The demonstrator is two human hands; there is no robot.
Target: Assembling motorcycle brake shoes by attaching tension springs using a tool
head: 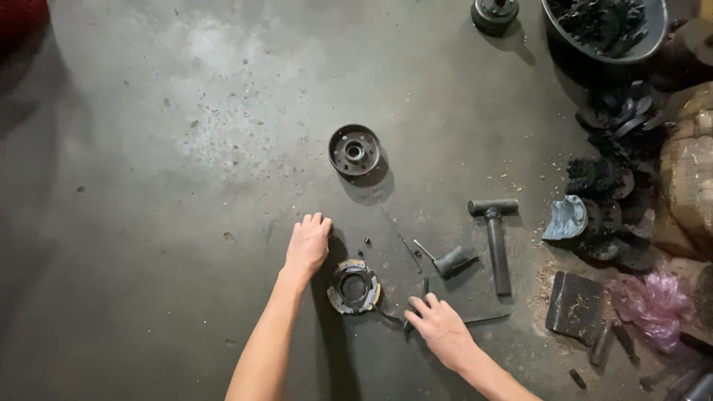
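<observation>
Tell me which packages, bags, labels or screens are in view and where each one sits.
Pink plastic bag: crumpled, on the floor at the right, beside a dark flat block.
Tan sack or wrapped bundle: bulky, at the right edge, partly cut off.
Labels, signs, screens: none visible.
Neither the left hand nor the right hand touches either.

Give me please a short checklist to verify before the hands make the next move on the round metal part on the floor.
1. Left hand is free: ok, it rests on the floor and holds nothing.
2. Right hand has the pliers: cannot tell, fingers lie over them.
3. Clutch assembly lies flat between the hands: ok.
4. Hammer is near: ok, right of the hands.
5. Drum-shaped hub is apart from the work: ok.
</observation>
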